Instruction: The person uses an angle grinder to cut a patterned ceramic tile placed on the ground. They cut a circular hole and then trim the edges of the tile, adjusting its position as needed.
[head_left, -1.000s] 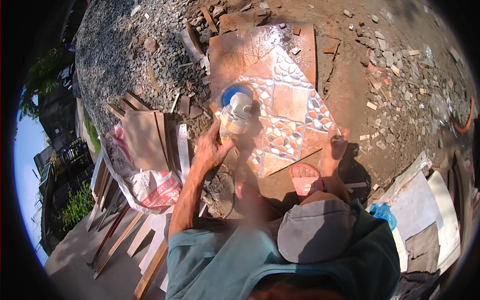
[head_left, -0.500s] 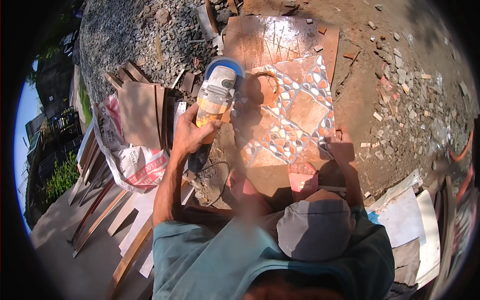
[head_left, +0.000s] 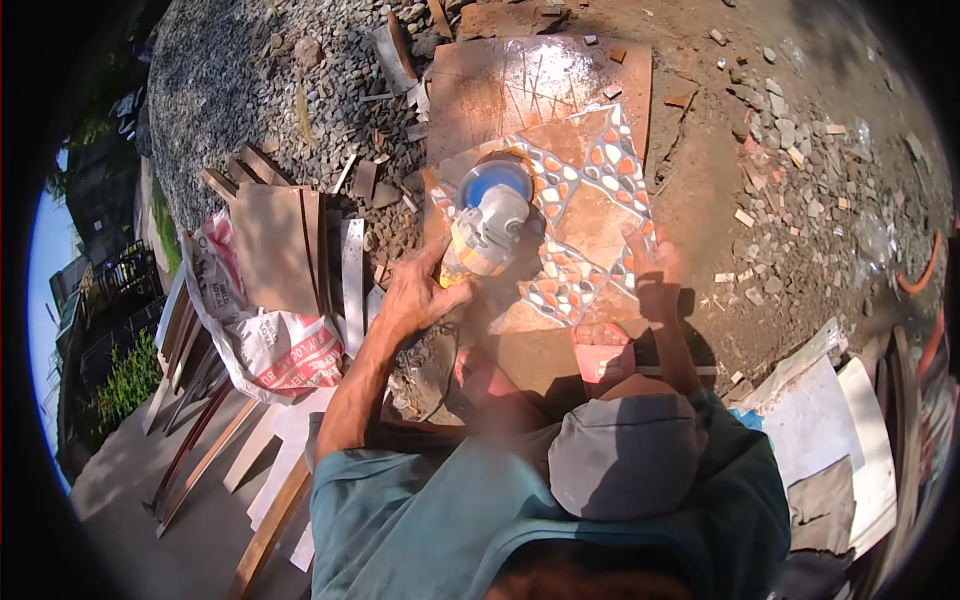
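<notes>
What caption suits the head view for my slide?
Left hand holds an angle grinder over a patterned tile; right hand presses the tile down.

I see one package: a woven plastic sack (head_left: 262, 335) to my left, lying crumpled on the ground beside the gravel. It is mostly white, with a red printed panel and some lettering on its lower face, and a touch of pink near its upper edge. Its mouth gapes open, and flat brown tile pieces (head_left: 275, 245) stand in it, leaning upward. I find no signs or screens anywhere else in view.
</notes>
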